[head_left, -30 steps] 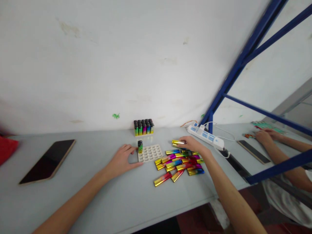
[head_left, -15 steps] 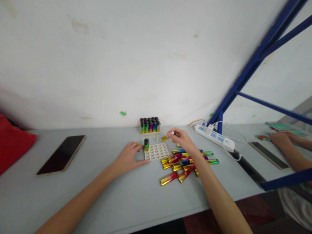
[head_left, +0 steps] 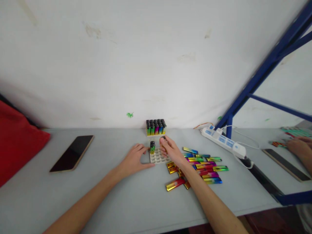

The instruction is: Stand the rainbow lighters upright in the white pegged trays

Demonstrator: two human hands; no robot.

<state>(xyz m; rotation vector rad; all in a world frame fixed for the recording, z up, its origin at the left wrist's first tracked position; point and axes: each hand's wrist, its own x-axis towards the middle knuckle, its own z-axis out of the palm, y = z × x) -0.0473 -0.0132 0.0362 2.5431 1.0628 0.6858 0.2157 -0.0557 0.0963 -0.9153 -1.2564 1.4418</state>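
A white tray with rows of round holes lies on the table, partly covered by my right hand. Green lighters with black tops stand upright at its far left corner. My left hand rests open beside the tray's left edge, thumb at the near corner and fingertips close to the standing lighters. Over the tray's far right part, the fingers of my right hand are closed round a lighter; only its dark top shows. To the right lies a loose pile of shiny multicoloured lighters.
A full block of upright lighters stands by the wall. At left lie a phone and red cloth. On the right are a power strip, a blue metal frame, another phone and another person's hand.
My right hand has come left and nearer, from beyond the pile to over the tray, with a lighter in it. My left hand keeps its place by the tray. The view has shifted slightly.
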